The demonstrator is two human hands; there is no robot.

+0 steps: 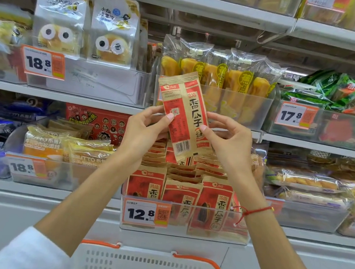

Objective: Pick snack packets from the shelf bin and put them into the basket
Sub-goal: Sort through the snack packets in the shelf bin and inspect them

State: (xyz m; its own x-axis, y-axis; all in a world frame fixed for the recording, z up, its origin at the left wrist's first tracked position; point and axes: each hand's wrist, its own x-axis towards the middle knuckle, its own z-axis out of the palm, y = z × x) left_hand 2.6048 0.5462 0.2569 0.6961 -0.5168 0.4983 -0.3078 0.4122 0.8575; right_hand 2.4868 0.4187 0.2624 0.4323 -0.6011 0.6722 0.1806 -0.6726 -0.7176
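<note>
Shop shelves [209, 11] behind, stocked bins. Left hand [143, 130] and right hand [227, 140] pinch one packet [185, 115] by its side edges, above bin [182, 231]; basket [147, 267] below. Packet looks light, crinkly, flexible; edges give surest hold.

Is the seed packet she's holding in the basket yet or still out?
Out. Both hands, left hand and right hand, hold the packet above the bin; the basket sits below.
</note>
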